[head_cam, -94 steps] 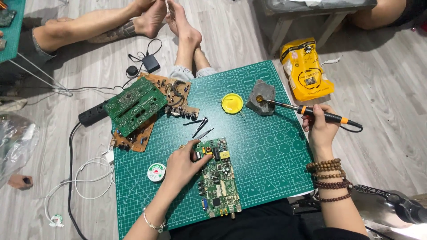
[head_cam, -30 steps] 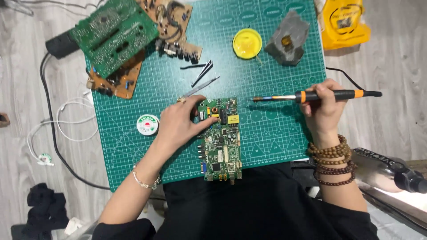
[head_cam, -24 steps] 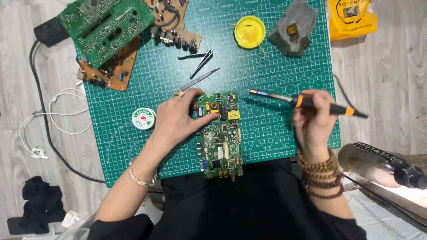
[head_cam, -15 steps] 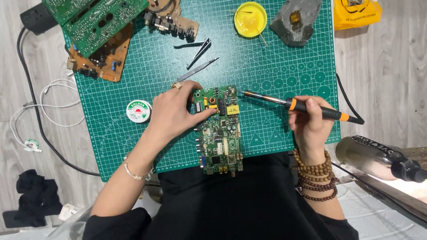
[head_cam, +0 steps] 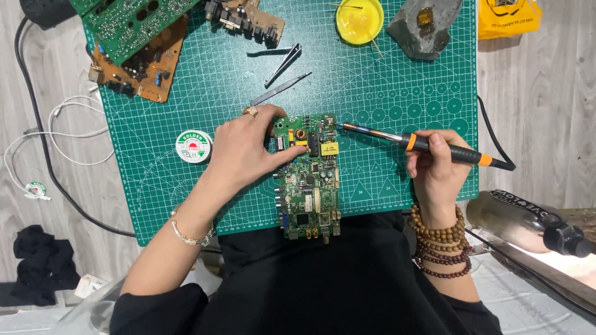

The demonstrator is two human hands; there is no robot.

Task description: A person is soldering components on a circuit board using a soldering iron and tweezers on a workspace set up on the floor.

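While the left hand (head_cam: 251, 149) lies flat, fingers together, pinning the green circuit board's (head_cam: 308, 180) upper left corner, the right hand (head_cam: 437, 170) is clamped round a soldering iron (head_cam: 428, 144), tip touching the board's top right edge. Board sits at the cutting mat's (head_cam: 397, 93) near edge. Solder spool (head_cam: 194, 146) just left of the left hand; tweezers (head_cam: 282, 65) beyond it; yellow flux tin (head_cam: 359, 20) at the far side.

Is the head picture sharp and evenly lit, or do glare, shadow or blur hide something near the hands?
Head view: light is even and soft; the circuit board, left hand and right hand with the soldering iron look sharp. Shadows on the green mat are faint. The only strong glare is at the bright lamp, lower right, washing out the surface there.
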